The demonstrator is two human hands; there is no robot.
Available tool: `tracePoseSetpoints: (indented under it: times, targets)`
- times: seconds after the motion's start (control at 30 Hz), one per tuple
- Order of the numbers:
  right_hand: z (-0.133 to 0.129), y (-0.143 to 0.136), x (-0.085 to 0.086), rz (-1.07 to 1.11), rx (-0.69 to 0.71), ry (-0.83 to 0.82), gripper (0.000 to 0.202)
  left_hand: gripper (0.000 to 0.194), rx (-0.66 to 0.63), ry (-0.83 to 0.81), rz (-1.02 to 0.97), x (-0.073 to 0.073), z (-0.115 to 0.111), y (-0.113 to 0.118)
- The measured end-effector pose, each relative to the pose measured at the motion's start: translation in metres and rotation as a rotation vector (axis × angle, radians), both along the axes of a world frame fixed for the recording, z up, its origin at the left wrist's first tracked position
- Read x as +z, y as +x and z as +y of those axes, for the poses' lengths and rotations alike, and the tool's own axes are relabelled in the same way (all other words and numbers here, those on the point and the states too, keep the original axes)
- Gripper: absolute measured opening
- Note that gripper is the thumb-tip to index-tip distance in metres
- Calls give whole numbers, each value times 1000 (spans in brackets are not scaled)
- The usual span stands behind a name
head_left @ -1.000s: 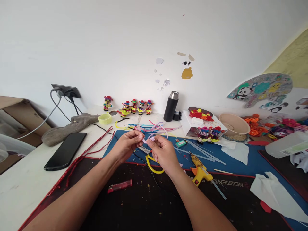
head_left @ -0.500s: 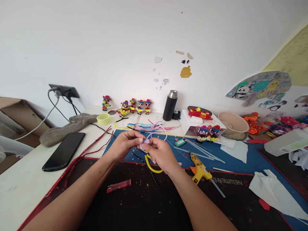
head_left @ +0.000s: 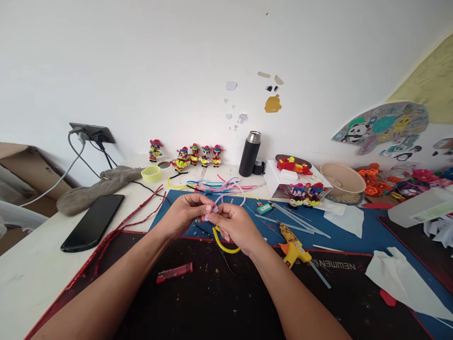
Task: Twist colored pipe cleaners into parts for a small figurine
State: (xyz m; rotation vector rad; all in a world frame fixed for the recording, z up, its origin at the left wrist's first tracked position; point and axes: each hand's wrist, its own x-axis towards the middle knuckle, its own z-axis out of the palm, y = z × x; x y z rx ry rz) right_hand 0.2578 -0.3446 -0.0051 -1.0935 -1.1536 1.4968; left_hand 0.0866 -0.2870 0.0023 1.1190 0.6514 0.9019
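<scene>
My left hand [head_left: 187,212] and my right hand [head_left: 231,221] meet over the blue mat [head_left: 187,231], fingertips pinched on a small lilac piece [head_left: 212,212] between them. A pale purple pipe cleaner [head_left: 243,192] loops up behind the fingers. Below my right hand a bent yellow pipe cleaner [head_left: 226,249] lies on the mats. Several coloured pipe cleaners [head_left: 201,185] are spread behind the hands. The fingers hide most of the lilac piece.
A yellow glue gun [head_left: 295,248] lies right of my hands, a red lighter [head_left: 174,272] in front. On the left are a phone [head_left: 92,223] and driftwood [head_left: 85,191]. A black flask [head_left: 249,154] and small figures [head_left: 182,159] stand by the wall.
The lilac piece is now more covered by my fingertips, which have shifted slightly around it. The view has moved a little.
</scene>
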Motion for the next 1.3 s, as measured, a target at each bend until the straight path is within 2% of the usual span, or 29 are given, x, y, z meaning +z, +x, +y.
tracePoseSetpoints:
  times: [0.2,0.5,0.8,1.1,1.3]
  targets:
    - [-4,0,8,51,42,-42,45,36,-33,-57,-29,-1,-1,0]
    - [-6,-1,11,136,111,-107,43,37,-133,-151,-35,-3,0,-4]
    - [-7,-2,8,84,105,-107,41,42,-201,-173,32,-3,3,-8]
    - [-8,-6,4,42,130,-130,41,40,-306,-97,107,2,5,-17]
    - [-8,-7,7,-5,109,-119,48,41,-307,-168,75,-1,8,-15]
